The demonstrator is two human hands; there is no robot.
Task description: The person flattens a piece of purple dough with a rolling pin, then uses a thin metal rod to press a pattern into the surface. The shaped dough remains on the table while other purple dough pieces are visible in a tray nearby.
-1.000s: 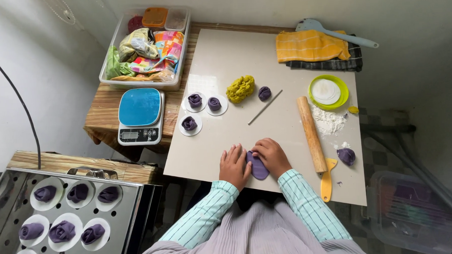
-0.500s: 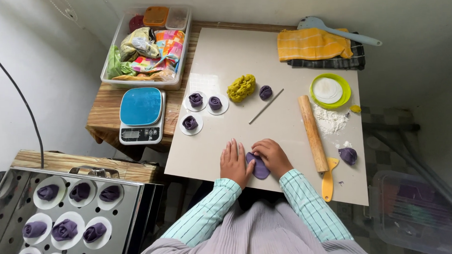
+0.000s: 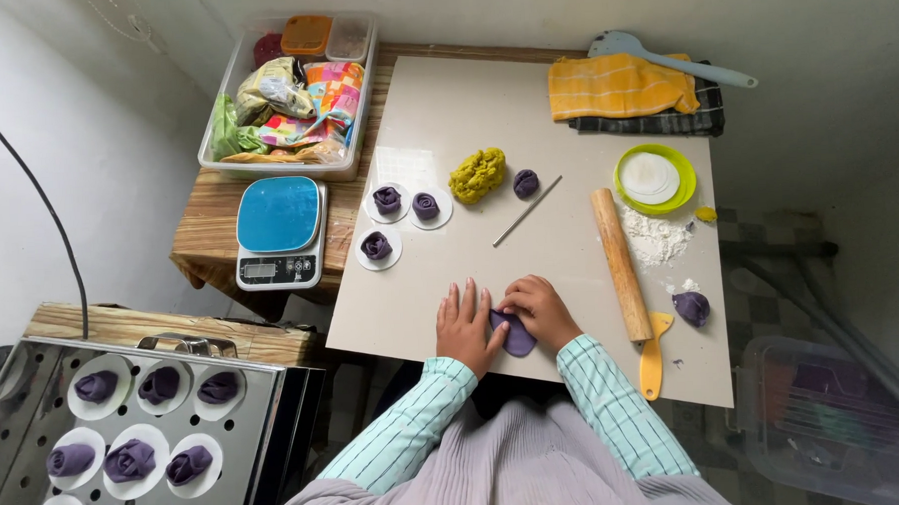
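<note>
Little has moved since the earlier pictures: both hands stay at the near edge of the board [image 3: 525, 120], and only the fingers have shifted a bit on the purple dough [image 3: 517, 335]. The left hand [image 3: 465, 327] lies flat with its fingers spread, pressing beside the dough and touching its left edge. The right hand [image 3: 539, 311] is curled over the dough and pinches its upper part with the fingertips.

I judge that the step in hand is the shaping of this flat piece, maybe rolling it like the finished ones. The next move seems to call for a soft, even touch, because thin dough can tear or stick to the board.

Three small purple rolls [image 3: 388, 199] sit on white paper rounds near the yellow dough [image 3: 477, 174]. A rolling pin [image 3: 620, 261] lies to the right of the hands, with flour [image 3: 656, 237] beside it.

For the containers: the clear tub [image 3: 217, 156] at the back left holds coloured packets and small lidded boxes. The green dish [image 3: 678, 190] holds a stack of white paper rounds. The metal tray [image 3: 276, 408] at the lower left holds more purple rolls, each on its own paper. A blue scale [image 3: 280, 231] stands on the tabletop [image 3: 205, 241] with nothing on it.
</note>
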